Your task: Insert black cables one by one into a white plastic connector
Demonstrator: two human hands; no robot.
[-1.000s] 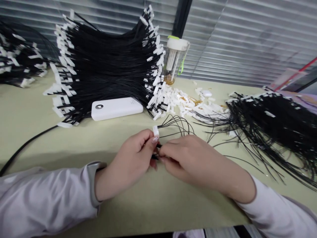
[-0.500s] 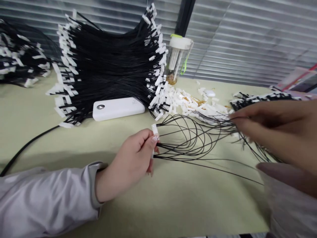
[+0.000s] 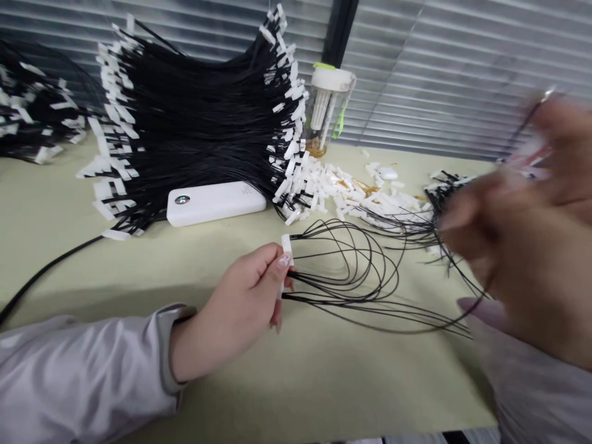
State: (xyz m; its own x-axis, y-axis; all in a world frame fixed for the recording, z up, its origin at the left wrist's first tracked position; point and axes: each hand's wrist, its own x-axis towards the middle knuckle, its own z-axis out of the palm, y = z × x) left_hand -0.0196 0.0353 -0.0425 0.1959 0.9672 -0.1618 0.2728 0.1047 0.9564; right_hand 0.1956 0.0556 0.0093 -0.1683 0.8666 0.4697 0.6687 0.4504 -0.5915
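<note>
My left hand [image 3: 235,302] pinches a long white connector housing [image 3: 287,245] between thumb and fingers, above the table. Several thin black wires [image 3: 345,303] run out of its right side; some curl round in loops, others stretch away to the right. At the right edge my right hand [image 3: 522,253] is raised and smeared by motion. Its fingers are closed on a black wire, whose shiny metal tip [image 3: 548,94] sticks up above them. This wire seems to curve down and back toward the connector. Part of the wire bundle is hidden behind the right hand.
A large stack of black cables [image 3: 198,117] with white ends stands at the back, a white power bank [image 3: 216,203] before it. Loose white connector housings [image 3: 342,188] lie in a heap beside a clear bottle [image 3: 327,102]. Another cable pile [image 3: 32,111] is at far left.
My right hand has lifted and turned, bringing a wire's metal tip up into view. My left hand keeps its hold on the connector housing. The view has shifted slightly.
</note>
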